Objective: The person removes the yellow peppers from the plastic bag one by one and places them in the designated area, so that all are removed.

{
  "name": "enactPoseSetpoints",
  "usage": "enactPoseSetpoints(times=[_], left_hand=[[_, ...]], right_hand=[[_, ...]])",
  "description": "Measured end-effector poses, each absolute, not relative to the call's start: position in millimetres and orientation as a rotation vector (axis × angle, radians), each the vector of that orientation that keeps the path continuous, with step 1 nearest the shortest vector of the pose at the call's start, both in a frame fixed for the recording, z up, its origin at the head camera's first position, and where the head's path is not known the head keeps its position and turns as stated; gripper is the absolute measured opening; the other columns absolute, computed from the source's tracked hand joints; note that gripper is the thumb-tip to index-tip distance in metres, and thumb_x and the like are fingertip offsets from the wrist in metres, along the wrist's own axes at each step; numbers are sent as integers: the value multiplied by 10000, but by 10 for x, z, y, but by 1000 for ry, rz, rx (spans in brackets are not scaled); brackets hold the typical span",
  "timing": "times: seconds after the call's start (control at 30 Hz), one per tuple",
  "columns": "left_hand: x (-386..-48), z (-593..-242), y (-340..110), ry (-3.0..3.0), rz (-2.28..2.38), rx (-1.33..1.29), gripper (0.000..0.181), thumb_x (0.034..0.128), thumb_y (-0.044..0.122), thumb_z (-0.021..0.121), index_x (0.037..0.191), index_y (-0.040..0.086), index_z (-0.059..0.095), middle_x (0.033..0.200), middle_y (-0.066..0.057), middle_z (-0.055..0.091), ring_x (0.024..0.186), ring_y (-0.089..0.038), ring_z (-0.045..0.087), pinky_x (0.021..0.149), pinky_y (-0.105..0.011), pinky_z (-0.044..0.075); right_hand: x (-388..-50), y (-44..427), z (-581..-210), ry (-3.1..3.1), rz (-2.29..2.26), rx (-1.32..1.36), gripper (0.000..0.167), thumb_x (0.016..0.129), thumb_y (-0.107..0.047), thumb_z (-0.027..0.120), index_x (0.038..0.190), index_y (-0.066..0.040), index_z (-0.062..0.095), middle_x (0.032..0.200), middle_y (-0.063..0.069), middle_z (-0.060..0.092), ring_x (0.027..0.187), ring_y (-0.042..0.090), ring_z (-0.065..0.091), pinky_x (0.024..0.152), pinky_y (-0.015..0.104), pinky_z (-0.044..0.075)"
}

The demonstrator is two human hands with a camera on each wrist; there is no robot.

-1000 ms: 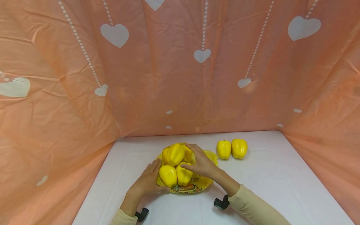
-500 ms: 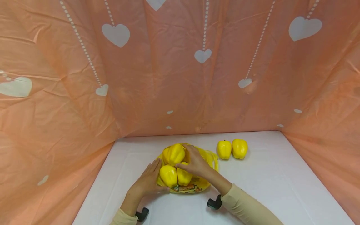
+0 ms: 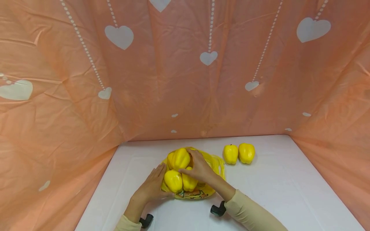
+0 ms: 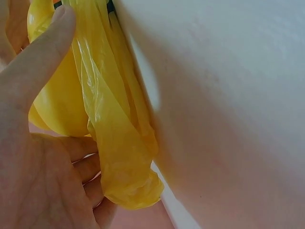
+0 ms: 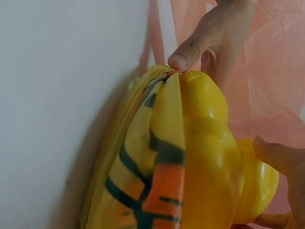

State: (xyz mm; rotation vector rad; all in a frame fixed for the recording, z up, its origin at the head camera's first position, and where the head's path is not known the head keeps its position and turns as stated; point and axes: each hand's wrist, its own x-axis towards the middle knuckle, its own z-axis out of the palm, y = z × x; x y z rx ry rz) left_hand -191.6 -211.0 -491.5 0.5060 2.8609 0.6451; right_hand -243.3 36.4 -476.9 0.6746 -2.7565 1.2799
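Observation:
Several yellow bell peppers sit clustered on a yellow printed plastic bag (image 3: pixel 216 165), among them a front left pepper (image 3: pixel 173 181), a front right pepper (image 3: pixel 189 183) and a back pepper (image 3: pixel 181 158). My left hand (image 3: pixel 151 184) rests along their left side, fingers mostly straight; in the left wrist view its thumb (image 4: pixel 45 50) lies against the crumpled bag (image 4: pixel 119 152). My right hand (image 3: pixel 200 166) reaches over from the right and holds a pepper (image 5: pixel 259 183) between thumb and fingers. That hand hides most of this pepper in the head view.
Two more yellow bell peppers, a left one (image 3: pixel 230 154) and a right one (image 3: pixel 246 153), stand side by side at the back right of the white table (image 3: pixel 277 189). A peach curtain (image 3: pixel 202 96) with white hearts surrounds the table on three sides.
My right hand has shifted a little left over the peppers, its thumb now nearer the middle of the cluster. The left hand and the two separate peppers stay put.

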Motion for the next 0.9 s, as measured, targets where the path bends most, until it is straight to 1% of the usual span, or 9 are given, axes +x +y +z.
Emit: enactPoseSetpoints(times=[0.33, 0.63, 0.9], left_hand=[[-1897, -4891, -2098, 2856, 650, 491, 1269, 804, 509, 931, 1662, -98, 221, 1757, -259, 197, 1632, -409, 206, 1347, -562, 158], [-1899, -4910, -2102, 2868, 654, 493, 1267, 801, 498, 936, 1659, -102, 223, 1753, -265, 207, 1627, -413, 217, 1344, -567, 171], [-1911, -4943, -2102, 2864, 651, 480, 1271, 800, 510, 933, 1662, -96, 222, 1758, -261, 192, 1631, -414, 201, 1346, -567, 157]], right_hand=[[-2437, 345, -4759, -2767, 1261, 678, 930, 903, -378, 884, 1621, -52, 391, 1617, 186, 467, 1480, 388, 453, 1235, 576, 419], [-2423, 383, -4755, -2713, 1309, 688, 916, 907, -370, 883, 1620, -79, 388, 1615, 176, 460, 1469, 372, 469, 1235, 582, 419], [-2384, 461, -4722, -2676, 1369, 680, 914, 910, -297, 887, 1632, -76, 372, 1588, 183, 471, 1416, 355, 528, 1202, 564, 467]])
